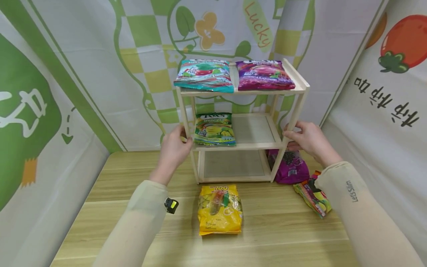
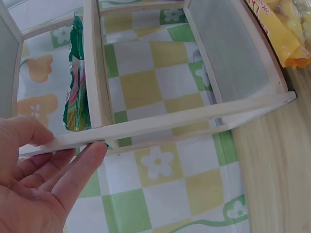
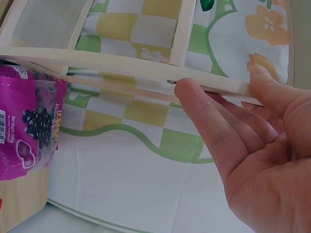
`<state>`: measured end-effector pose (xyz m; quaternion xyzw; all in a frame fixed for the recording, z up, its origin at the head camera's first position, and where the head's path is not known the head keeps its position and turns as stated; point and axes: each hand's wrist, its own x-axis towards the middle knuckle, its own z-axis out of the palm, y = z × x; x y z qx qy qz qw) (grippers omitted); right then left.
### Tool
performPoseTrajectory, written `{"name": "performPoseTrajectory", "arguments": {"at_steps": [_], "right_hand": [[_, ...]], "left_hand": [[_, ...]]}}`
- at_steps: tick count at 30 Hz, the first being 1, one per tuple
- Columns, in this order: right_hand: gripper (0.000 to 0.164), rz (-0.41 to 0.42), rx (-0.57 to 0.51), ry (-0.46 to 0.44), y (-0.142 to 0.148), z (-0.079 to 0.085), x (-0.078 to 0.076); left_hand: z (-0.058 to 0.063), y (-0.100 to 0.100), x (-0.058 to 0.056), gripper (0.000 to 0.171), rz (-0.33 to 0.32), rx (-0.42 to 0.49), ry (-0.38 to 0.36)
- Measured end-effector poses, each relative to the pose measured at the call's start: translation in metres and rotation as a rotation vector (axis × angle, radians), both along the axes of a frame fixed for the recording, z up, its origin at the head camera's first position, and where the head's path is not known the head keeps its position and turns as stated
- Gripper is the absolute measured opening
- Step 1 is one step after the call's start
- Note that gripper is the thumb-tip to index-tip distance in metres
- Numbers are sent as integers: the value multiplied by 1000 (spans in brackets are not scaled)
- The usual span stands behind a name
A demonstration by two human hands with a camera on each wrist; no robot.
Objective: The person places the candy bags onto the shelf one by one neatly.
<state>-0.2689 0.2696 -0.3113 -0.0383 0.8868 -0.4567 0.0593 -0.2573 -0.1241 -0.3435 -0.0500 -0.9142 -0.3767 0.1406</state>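
A light wooden three-tier rack [image 1: 248,146] stands upright on the table. My left hand [image 1: 175,148] grips its left front post at middle-shelf height, the thumb on one side and fingers on the other. On the opposite side, my right hand [image 1: 310,141] holds the right front post [image 3: 121,65] between thumb and fingers. A green FOX'S candy bag [image 1: 215,129] leans on the left of the middle shelf, close to my left hand. Side by side on the top shelf lie a teal candy bag [image 1: 205,76] and a purple one [image 1: 265,76].
A yellow candy bag [image 1: 221,209] lies in front of the rack. Beside its right foot sits a magenta bag [image 1: 293,170], partly behind the post, with a colourful candy packet [image 1: 313,196] near my right forearm. Printed curtains [image 1: 80,74] enclose the table [image 1: 273,237].
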Motion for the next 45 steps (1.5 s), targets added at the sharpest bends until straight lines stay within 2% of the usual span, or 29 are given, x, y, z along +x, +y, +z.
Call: {"name": "performPoseTrajectory", "arguments": {"at_steps": [11,23,26,32,37,45], "right_hand": [[50,23,11,-27,2,1,-2],[56,66,14,-48,9,4,-2],[63,83,11,-68,14,2,-1],[82,101,14,-110,28,-6,1],[85,104,49,-144,45,-20,2],[87,103,52,-257,74,-46,9]], "left_hand": [[6,-5,-5,27,-46,-39,-48],[8,0,-3,24,-17,-50,-39],[7,1,-3,24,-16,-40,-44],[6,2,-2,22,6,-41,-50],[6,3,-1,22,17,-56,-39],[5,3,-1,19,29,-82,-5]]}}
